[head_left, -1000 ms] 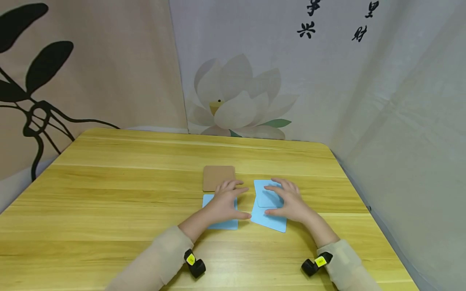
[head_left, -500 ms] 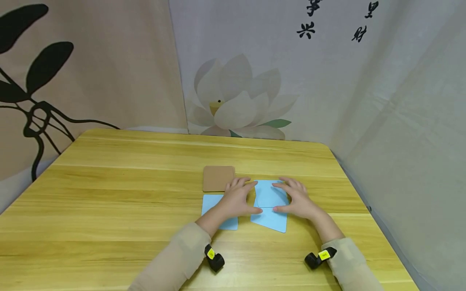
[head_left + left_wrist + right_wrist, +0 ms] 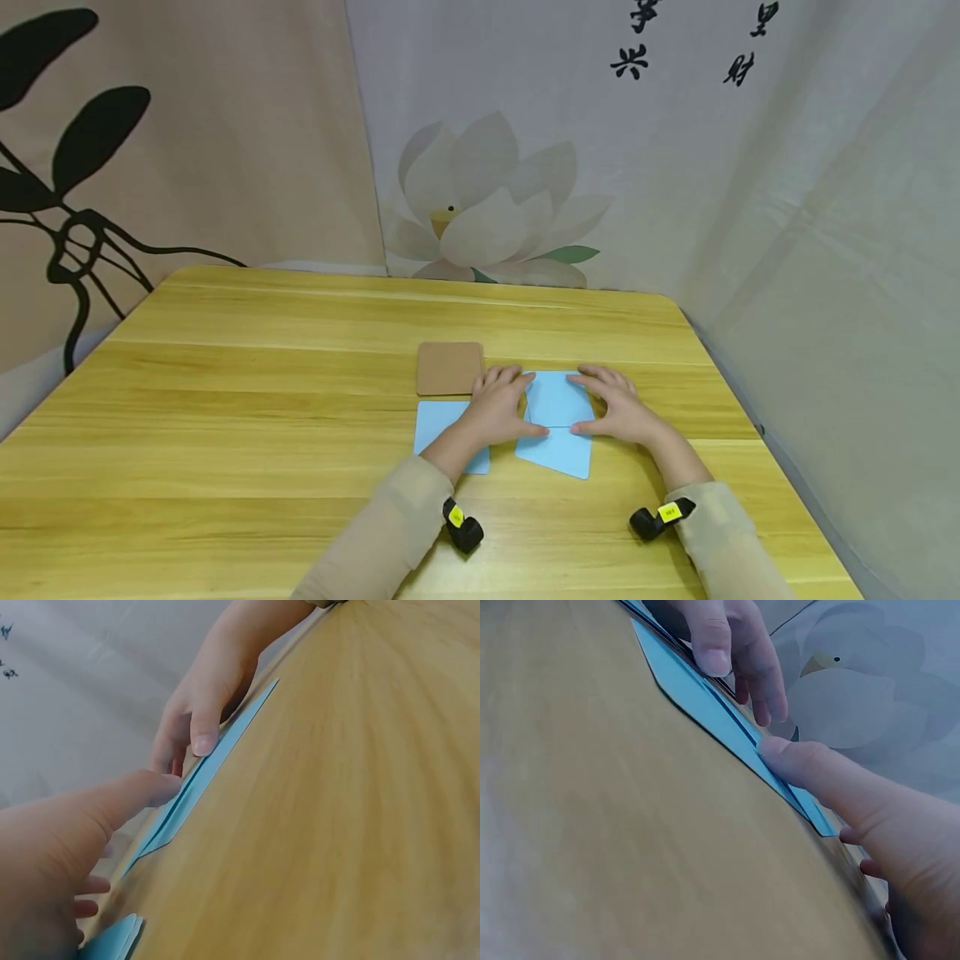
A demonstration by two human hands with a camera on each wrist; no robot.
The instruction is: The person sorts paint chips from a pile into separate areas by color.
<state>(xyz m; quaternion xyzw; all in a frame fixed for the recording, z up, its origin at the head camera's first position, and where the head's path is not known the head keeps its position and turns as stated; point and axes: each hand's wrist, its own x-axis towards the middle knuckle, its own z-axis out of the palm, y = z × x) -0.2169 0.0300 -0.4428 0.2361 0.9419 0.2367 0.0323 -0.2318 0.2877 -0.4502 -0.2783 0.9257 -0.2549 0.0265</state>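
Two pale blue rounded-corner cards overlap on the table: an upper blue card (image 3: pixel 557 402) lies over a lower blue card (image 3: pixel 555 457), which is turned at a slight angle. My left hand (image 3: pixel 501 412) spans the upper card's left side, fingertips at its far edge and thumb at its near edge. In the same way my right hand (image 3: pixel 618 412) spans the right side. In the left wrist view both thumbs come right to the near edge of the blue card (image 3: pixel 196 791). Most of the fingers are hidden behind the thumbs in both wrist views.
Another blue card (image 3: pixel 435 423) lies under my left forearm, partly covered by it. Behind that sits a brown square card (image 3: pixel 450 368). The wooden table (image 3: pixel 262 400) ends at a fabric backdrop (image 3: pixel 525 83) printed with a lotus.
My left hand has moved right, from above the left blue card to the upper card's left side. My right hand has shifted slightly right. The cards look unmoved.
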